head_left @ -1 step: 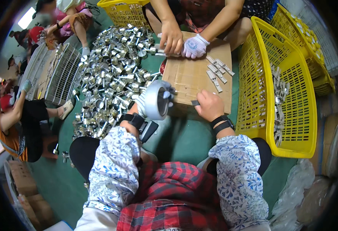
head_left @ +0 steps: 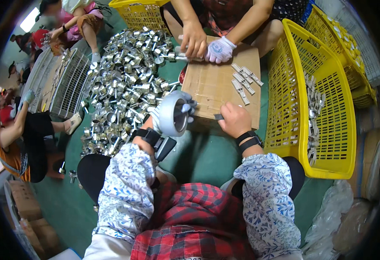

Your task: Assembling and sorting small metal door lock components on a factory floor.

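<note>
My left hand (head_left: 191, 106), in a striped glove, is closed on a wide silver-grey ring (head_left: 167, 115) at the near left corner of a cardboard box (head_left: 205, 93). The ring hides the palm; only fingertips show past its far rim. Over the box's near edge is my bare right hand (head_left: 236, 118), its fingers curled and pinching a small dark flat piece (head_left: 219, 116). Several flat, pale metal clip-like parts (head_left: 241, 91) lie on the box beyond it. Across the box, a co-worker's bare hand (head_left: 193, 42) and gloved hand (head_left: 220, 50) are at its far edge with metal parts.
A large heap of shiny metal cups with stems (head_left: 127, 82) covers the floor at the left. To the right stands a tall yellow basket (head_left: 330, 151) with metal parts inside. Crumpled clear plastic (head_left: 328, 212) lies at the lower right. Other people sit by grey crates (head_left: 71, 86).
My left hand and the ring have shifted very slightly left. The co-worker's gloved hand has moved a little and its fingers show more. My right hand stays nearly in place.
</note>
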Tool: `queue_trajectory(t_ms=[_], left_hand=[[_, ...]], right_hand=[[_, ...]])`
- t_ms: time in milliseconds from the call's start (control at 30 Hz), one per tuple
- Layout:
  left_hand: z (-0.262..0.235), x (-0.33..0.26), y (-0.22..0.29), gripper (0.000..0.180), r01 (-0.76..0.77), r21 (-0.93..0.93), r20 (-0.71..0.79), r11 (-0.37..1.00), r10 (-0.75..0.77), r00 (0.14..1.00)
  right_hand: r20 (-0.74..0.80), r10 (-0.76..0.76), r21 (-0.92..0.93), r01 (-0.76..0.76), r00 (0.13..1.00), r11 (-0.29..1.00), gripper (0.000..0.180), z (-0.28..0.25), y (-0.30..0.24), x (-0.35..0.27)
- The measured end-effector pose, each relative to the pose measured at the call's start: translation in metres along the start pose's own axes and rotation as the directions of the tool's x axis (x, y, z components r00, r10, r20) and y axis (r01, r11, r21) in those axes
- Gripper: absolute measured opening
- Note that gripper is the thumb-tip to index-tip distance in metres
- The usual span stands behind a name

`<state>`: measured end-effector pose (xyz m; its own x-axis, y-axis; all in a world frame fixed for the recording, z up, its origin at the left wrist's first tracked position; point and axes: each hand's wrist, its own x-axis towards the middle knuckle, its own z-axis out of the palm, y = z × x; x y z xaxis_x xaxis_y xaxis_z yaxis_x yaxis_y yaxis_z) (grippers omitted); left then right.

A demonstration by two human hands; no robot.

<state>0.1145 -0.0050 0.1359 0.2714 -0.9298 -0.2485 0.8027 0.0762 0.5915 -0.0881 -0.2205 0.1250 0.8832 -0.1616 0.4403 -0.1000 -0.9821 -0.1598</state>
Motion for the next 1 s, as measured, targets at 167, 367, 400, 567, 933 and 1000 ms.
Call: queue_trajectory(t_ms=[167,367,400,567,933,1000], left_hand=[[0.017,-0.046,-0.023,0.041,-0.021,0.134,-0.168,0.991,0.044,0.985],[-0.005,-0.089,-0.058,0.029,0.203,0.062,-0.278,0.977,-0.179,0.944],[-0.012,-0.095,-0.059,0.029,0.221,0.058,-0.291,0.973,-0.196,0.936],[-0.065,-0.121,-0.089,0.025,0.293,0.213,-0.347,0.932,-0.208,0.914],[-0.104,-0.116,-0.152,0.030,-0.026,0.777,-0.143,0.629,0.216,0.966],[-0.097,-0.114,-0.154,0.031,-0.018,0.692,-0.175,0.722,0.192,0.966]], right_hand=[[-0.028,-0.055,-0.025,0.054,0.998,0.998,0.031,0.009,0.006,-0.003],[-0.037,-0.029,0.052,0.031,0.999,0.998,0.024,0.006,0.000,0.003],[-0.038,-0.036,0.052,0.037,0.999,0.998,0.024,0.005,-0.001,0.004],[-0.034,-0.020,0.038,0.022,0.999,0.999,0.023,-0.001,-0.006,0.006],[-0.037,-0.025,-0.009,0.025,0.999,1.000,0.023,0.004,-0.010,0.008],[-0.034,-0.021,-0.027,0.020,0.999,0.999,0.022,0.005,-0.006,0.005]])
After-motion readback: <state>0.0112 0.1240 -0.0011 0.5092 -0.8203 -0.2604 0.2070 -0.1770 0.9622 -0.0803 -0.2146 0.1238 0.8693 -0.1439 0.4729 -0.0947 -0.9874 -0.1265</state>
